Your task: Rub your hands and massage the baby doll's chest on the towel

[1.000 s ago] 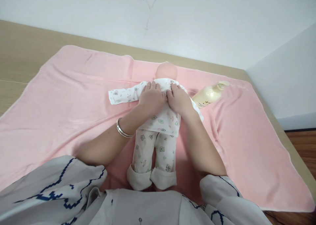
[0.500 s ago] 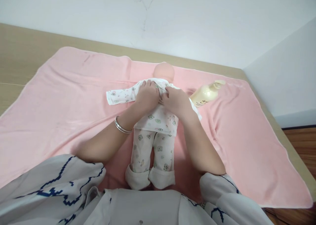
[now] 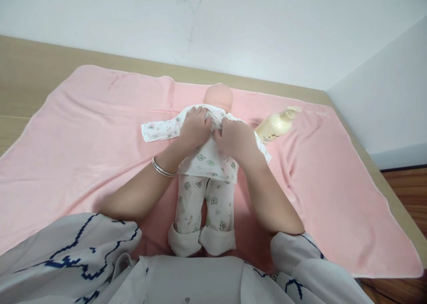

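Your left hand (image 3: 196, 128) and right hand (image 3: 238, 139) have drawn slightly apart on the patterned shirt (image 3: 208, 165). Left fingers stretched, right ones curled; whether either pinches cloth, I can't tell. The doll (image 3: 218, 96) lies on the pink blanket (image 3: 110, 113).

- A white wall (image 3: 100, 19) is lining the far edge of the worktop (image 3: 20, 82).
- Another wall (image 3: 396, 99) is joining at the far right corner.
- Brown floor (image 3: 408, 193) is showing past the right edge.

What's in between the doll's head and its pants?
The shirt: the head camera's view shows it between the doll's head and pants, under the left hand and right hand.
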Demonstrator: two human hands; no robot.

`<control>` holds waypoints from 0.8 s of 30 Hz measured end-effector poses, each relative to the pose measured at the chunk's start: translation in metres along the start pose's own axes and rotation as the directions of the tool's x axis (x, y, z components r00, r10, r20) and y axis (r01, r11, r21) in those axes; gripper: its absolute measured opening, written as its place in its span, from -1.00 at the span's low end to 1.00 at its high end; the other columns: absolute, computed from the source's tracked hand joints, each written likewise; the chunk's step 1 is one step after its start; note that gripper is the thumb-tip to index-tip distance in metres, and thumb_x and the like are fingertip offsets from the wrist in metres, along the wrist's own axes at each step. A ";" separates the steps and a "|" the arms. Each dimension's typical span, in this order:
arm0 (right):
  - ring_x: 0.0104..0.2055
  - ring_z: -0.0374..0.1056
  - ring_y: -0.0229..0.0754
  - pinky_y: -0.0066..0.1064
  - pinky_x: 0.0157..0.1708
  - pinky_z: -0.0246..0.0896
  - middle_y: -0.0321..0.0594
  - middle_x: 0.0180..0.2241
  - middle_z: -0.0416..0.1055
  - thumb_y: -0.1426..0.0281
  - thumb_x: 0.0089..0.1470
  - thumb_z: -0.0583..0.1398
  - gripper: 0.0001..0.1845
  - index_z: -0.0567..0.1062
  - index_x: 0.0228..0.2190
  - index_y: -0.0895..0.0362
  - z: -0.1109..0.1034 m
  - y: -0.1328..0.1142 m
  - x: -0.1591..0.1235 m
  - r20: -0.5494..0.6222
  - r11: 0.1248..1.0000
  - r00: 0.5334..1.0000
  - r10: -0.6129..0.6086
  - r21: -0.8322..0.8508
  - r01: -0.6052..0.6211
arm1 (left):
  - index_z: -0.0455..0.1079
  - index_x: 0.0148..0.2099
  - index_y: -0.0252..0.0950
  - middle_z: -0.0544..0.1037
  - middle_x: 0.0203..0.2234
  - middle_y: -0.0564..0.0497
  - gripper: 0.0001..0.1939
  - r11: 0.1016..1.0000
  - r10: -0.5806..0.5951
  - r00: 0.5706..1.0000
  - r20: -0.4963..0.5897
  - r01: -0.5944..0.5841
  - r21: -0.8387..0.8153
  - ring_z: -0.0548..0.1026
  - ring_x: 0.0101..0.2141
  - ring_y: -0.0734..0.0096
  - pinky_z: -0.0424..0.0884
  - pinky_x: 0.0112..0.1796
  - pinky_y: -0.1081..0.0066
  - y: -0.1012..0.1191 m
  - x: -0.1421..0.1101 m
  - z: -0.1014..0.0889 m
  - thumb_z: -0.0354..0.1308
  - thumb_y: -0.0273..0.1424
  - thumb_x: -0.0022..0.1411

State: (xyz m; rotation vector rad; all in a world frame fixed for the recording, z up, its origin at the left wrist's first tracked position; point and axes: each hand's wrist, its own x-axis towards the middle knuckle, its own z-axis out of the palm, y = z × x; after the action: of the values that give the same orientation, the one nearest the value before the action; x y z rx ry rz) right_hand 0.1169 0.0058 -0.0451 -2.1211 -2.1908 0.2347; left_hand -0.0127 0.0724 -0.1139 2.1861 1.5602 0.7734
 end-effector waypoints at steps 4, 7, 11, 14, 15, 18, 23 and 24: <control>-0.02 0.55 0.25 0.01 -0.02 0.42 0.19 -0.11 0.62 0.29 0.41 -0.07 -0.53 0.58 -0.09 0.22 0.005 0.003 0.010 -0.008 0.999 1.000 0.029 0.029 -0.029 | 0.44 0.19 -0.40 0.52 0.22 -0.35 -0.52 1.000 -0.023 0.999 -0.046 0.023 -0.005 0.37 0.33 -0.05 0.18 0.43 -0.08 -0.004 -0.002 0.011 -0.22 -0.37 0.50; 0.32 0.37 0.28 0.10 0.27 0.29 0.26 0.26 0.45 0.21 0.43 -0.10 -0.41 0.46 0.19 0.31 0.022 0.018 0.031 -0.044 0.989 0.999 0.031 0.143 -0.024 | 0.41 0.26 -0.44 0.49 0.28 -0.34 -0.48 1.000 -0.020 0.998 -0.060 0.021 0.003 0.33 0.37 -0.01 0.14 0.45 -0.03 -0.005 -0.003 0.016 -0.22 -0.35 0.50; 0.59 -0.06 0.22 0.11 0.54 -0.16 0.26 0.51 0.05 0.12 0.42 -0.08 -0.20 0.12 0.43 0.43 0.041 0.032 0.049 -0.058 0.974 0.998 0.020 0.227 -0.007 | 0.38 0.32 -0.44 0.46 0.33 -0.31 -0.46 1.000 -0.019 0.997 -0.073 0.019 -0.009 0.32 0.40 0.03 0.10 0.47 -0.02 -0.005 -0.003 0.016 -0.20 -0.30 0.52; 0.59 -0.07 0.22 0.07 0.56 -0.20 0.27 0.51 0.04 0.12 0.41 -0.09 -0.18 0.10 0.44 0.47 0.043 0.035 0.051 -0.060 0.969 0.998 0.011 0.245 0.004 | 0.27 0.41 -0.51 0.32 0.44 -0.39 -0.41 0.999 -0.032 0.999 -0.002 0.032 0.015 0.19 0.47 -0.09 0.05 0.47 -0.14 0.004 -0.008 0.009 -0.19 -0.29 0.53; 0.59 -0.06 0.22 0.06 0.56 -0.20 0.29 0.51 0.04 0.13 0.41 -0.09 -0.18 0.11 0.43 0.49 0.042 0.036 0.050 -0.060 0.970 0.998 0.000 0.241 0.014 | 0.23 0.44 -0.54 0.27 0.46 -0.41 -0.39 0.999 -0.035 0.999 0.031 0.034 0.030 0.16 0.49 -0.13 0.06 0.47 -0.16 0.009 -0.011 0.006 -0.18 -0.29 0.52; 0.54 0.06 0.22 0.07 0.52 -0.06 0.30 0.48 0.12 0.15 0.41 -0.06 -0.24 0.19 0.39 0.45 0.035 0.041 0.049 -0.068 0.964 0.996 -0.057 0.256 0.073 | 0.18 0.47 -0.59 0.22 0.48 -0.44 -0.38 0.997 -0.025 0.992 0.123 0.016 0.077 0.12 0.51 -0.15 0.09 0.47 -0.11 0.029 -0.022 -0.009 -0.15 -0.38 0.49; 0.49 0.16 0.25 0.12 0.44 0.09 0.26 0.43 0.23 0.20 0.42 -0.06 -0.32 0.26 0.36 0.37 0.022 0.032 0.035 -0.038 0.970 0.996 -0.075 0.227 0.082 | 0.48 0.23 -0.39 0.51 0.29 -0.28 -0.52 1.000 0.019 0.977 0.211 -0.014 -0.021 0.40 0.35 0.00 0.26 0.41 0.00 0.030 -0.018 -0.032 -0.14 -0.46 0.44; 0.51 0.11 0.27 0.13 0.46 0.06 0.29 0.44 0.20 0.23 0.42 -0.07 -0.31 0.23 0.37 0.43 0.021 0.026 0.030 -0.021 0.980 0.998 -0.056 0.190 0.059 | 0.52 0.15 -0.34 0.57 0.23 -0.24 -0.55 0.999 0.018 0.978 0.209 -0.007 -0.051 0.46 0.29 0.02 0.31 0.38 0.01 0.024 -0.013 -0.033 -0.14 -0.45 0.43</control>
State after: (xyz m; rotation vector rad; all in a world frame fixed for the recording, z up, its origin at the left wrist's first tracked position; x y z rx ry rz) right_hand 0.1376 0.0352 -0.0716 -1.9487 -2.1228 0.4049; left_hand -0.0179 0.0504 -0.0769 2.1645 1.4093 0.5577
